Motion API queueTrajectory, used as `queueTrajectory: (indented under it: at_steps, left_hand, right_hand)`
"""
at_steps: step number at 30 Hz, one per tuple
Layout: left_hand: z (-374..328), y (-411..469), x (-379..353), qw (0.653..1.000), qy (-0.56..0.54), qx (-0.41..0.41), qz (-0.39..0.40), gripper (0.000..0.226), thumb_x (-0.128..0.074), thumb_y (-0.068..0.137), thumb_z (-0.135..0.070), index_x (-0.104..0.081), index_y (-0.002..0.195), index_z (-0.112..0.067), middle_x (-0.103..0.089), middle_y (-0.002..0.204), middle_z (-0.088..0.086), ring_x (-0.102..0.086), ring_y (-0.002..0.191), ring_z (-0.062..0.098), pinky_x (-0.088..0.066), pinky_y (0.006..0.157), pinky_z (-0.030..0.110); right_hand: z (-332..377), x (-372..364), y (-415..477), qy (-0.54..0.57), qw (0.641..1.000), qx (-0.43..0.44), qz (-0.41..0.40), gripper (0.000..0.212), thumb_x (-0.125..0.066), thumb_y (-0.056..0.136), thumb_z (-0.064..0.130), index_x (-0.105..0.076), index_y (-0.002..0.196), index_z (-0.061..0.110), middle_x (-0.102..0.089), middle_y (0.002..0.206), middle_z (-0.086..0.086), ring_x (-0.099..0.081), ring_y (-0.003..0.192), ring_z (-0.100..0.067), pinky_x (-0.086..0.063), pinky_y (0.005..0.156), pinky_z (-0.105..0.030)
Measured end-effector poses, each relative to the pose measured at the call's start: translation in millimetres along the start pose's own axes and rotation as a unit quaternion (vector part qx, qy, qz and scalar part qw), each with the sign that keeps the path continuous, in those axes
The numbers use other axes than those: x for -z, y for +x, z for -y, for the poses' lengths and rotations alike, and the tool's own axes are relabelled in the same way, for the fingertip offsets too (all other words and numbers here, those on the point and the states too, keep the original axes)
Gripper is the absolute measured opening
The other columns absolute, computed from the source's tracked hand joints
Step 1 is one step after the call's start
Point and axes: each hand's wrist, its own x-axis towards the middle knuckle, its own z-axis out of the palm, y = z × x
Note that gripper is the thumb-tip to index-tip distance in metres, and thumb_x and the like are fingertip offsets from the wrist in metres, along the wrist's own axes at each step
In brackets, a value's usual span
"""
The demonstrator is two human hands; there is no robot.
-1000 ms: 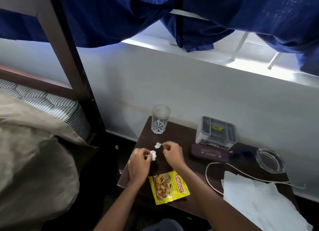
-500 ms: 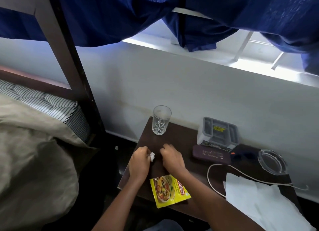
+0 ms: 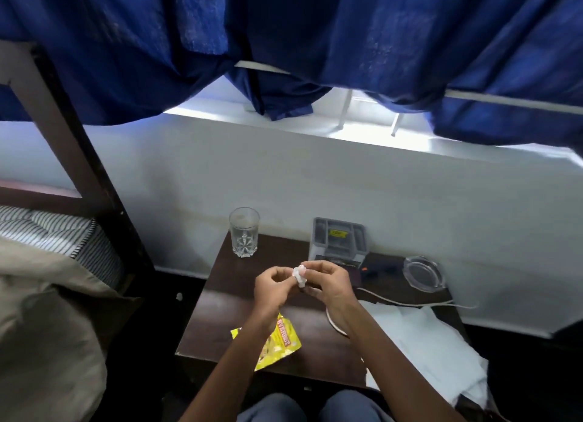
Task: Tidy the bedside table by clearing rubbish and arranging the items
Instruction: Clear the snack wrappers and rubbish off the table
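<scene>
Up off the counter (image 3: 220,311) since 0.5 s ago, your 2 hands meet in the air. The left grip (image 3: 271,287) and right grip (image 3: 328,284) both pinch the white wad (image 3: 299,275) above the counter's middle. It looks feather-light, soft and crushable, so fingertips anywhere should do. On the yellow packet (image 3: 280,342), the red band seems to read EVEREST. The label on the grey tray (image 3: 340,235) is too small to read.

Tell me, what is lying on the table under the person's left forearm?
A yellow food packet lies flat on the dark table. The left forearm crosses above it and hides a strip of its left part; its red label and lower edge show.
</scene>
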Motion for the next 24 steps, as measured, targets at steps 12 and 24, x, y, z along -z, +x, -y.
queueTrajectory:
  at_steps: [12,24]
  left_hand:
    - [-8,-69,-127,0.976,0.065,0.109,0.175,0.041,-0.038,0.092,-0.001,-0.048,0.131,-0.007,-0.062,0.096,0.008,-0.059,0.088,0.018,-0.047,0.072,0.028]
    - [53,-123,-236,0.944,0.201,0.059,0.256,0.018,-0.053,0.087,0.004,-0.063,0.093,-0.009,-0.059,0.078,0.002,-0.055,0.066,0.009,-0.043,0.053,0.016]
  right_hand:
    - [13,127,-51,-0.012,0.985,0.041,-0.166,0.017,-0.064,0.081,-0.008,-0.066,0.098,-0.008,-0.067,0.081,-0.013,-0.064,0.073,-0.023,-0.057,0.066,-0.027]
    - [-41,349,-117,-0.009,0.892,-0.018,-0.452,0.021,-0.062,0.076,-0.010,-0.069,0.095,-0.003,-0.062,0.069,-0.010,-0.058,0.057,-0.020,-0.048,0.045,-0.016]
